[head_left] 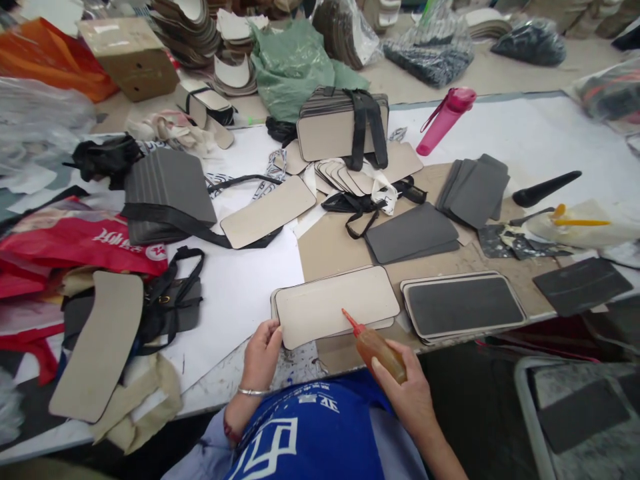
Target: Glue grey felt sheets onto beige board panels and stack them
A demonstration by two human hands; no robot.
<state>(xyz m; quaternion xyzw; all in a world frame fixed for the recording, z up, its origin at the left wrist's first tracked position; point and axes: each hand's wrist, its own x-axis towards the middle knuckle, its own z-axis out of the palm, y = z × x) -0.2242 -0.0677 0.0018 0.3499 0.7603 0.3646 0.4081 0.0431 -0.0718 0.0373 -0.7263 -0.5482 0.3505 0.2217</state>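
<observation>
My right hand (405, 380) is wrapped round a squeeze bottle (383, 353) of amber liquid, probably glue. Its red nozzle tip rests on or just above a beige rounded panel (330, 300), and I cannot tell which. This panel lies on a small stack of similar ones at the table's front edge. At the panel's lower left corner, my left hand (261, 357) pinches the edge between thumb and fingers. Just right of it, a dark grey panel (463, 303) lies on a slightly larger beige one with a pale rim.
Behind lie grey panels (413, 233), a strapped panel stack (335, 137) and a pink bottle (447, 120). A black-handled tool (547, 189) and a yellow brush (580, 221) are at right. At left are a grey stack (167, 190), a red bag (80, 243) and a curved beige panel (103, 347).
</observation>
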